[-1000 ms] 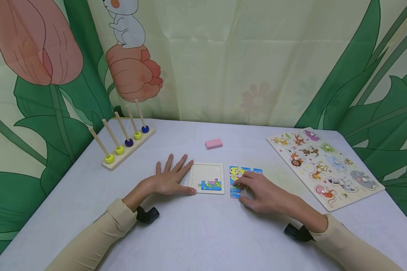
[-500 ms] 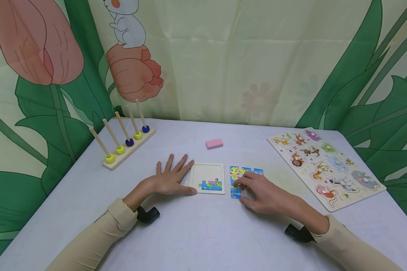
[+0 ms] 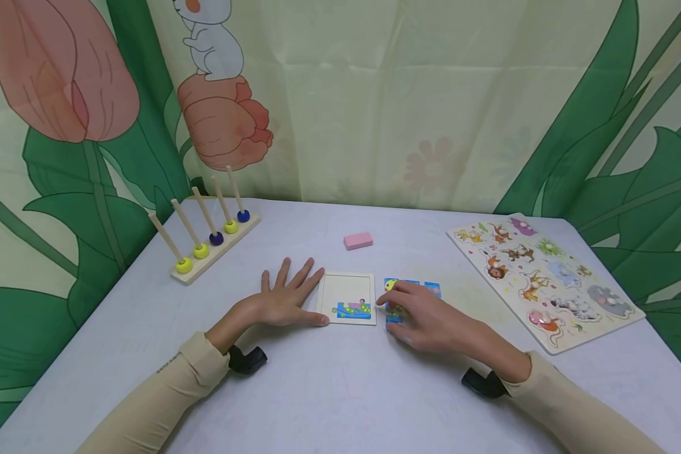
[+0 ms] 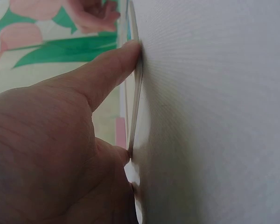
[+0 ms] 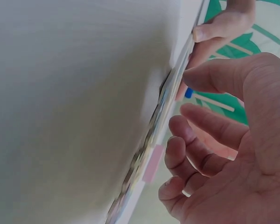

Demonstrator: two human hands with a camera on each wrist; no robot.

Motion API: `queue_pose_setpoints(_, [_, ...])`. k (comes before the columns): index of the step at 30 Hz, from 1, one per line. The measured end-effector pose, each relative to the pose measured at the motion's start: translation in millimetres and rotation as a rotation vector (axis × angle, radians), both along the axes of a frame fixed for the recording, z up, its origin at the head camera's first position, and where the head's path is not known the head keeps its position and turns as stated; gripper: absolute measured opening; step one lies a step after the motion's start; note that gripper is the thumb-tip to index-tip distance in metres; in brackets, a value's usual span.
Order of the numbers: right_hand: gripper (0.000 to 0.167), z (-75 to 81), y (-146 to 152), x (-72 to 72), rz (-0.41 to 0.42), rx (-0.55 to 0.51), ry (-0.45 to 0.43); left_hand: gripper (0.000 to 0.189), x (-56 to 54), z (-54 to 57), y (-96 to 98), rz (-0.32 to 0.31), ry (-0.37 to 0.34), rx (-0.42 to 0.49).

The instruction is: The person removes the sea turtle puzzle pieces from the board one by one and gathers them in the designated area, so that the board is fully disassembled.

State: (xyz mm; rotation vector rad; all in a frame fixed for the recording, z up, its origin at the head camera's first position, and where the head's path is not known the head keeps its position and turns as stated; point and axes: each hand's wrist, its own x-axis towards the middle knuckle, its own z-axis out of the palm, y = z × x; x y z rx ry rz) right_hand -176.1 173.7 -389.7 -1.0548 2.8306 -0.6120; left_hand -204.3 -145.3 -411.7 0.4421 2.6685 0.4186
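My left hand (image 3: 286, 304) lies spread on the table, palm down. Its thumb rests at the lower left corner of a small square wooden puzzle tray (image 3: 345, 274), and the index fingertip touches the upper left edge. Joined blue, green and pink jigsaw pieces (image 3: 353, 310) lie along the tray's bottom. Right of the tray is a group of loose blue and yellow jigsaw pieces (image 3: 432, 287), partly hidden under my right hand (image 3: 431, 318). In the right wrist view its fingers (image 5: 177, 151) are loosely bent, with a gap to the thumb and nothing visible between.
A pink block (image 3: 357, 241) lies behind the tray. At the back left stands a wooden peg stand (image 3: 215, 252) with yellow and blue beads. A large animal peg puzzle board (image 3: 545, 284) occupies the right side. A printed curtain (image 3: 374, 113) hangs behind the table.
My right hand has shifted slightly left over the loose pieces, its index fingertip now near the tray's right edge. The left hand and tray have stayed in place.
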Motion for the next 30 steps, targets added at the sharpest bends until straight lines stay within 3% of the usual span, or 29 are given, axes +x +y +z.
queue_pose_setpoints(14, [0.031,1.9,-37.8,-13.3,0.096,-0.003,-0.055,0.110,-1.0,-1.1,-0.8,-0.005,0.005,-0.004])
queue_pose_setpoints(30, [0.033,3.0,-61.0,-23.6,0.146,0.022,-0.080,0.110,-4.1,-4.2,-1.4,-0.007,0.009,-0.026])
